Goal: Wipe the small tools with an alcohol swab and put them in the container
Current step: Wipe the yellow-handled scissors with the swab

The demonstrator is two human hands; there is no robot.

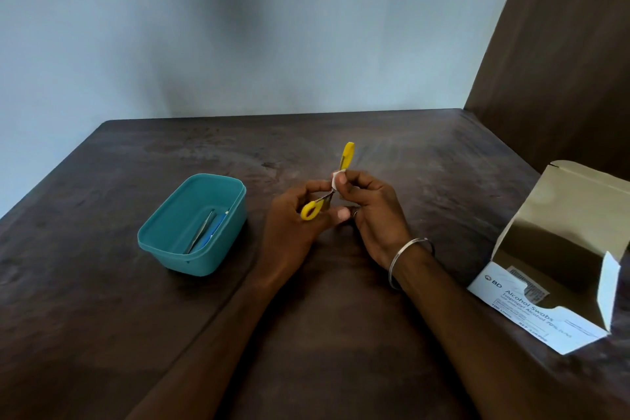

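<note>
Small scissors with yellow handles [347, 154] are held above the middle of the dark table. My left hand [293, 225] grips them near the lower yellow loop. My right hand [371, 211] pinches a white alcohol swab [337, 179] around the scissors between the two loops. The blades are hidden by my fingers. A teal plastic container [163, 211] stands to the left of my hands, with metal tweezers [201, 230] and a blue-handled tool [213, 232] lying inside it.
An open white box of alcohol swabs [531, 300] lies at the right edge of the table, its flap raised. A dark wooden panel [562, 61] stands at the right behind it, and a pale wall runs along the table's far edge.
</note>
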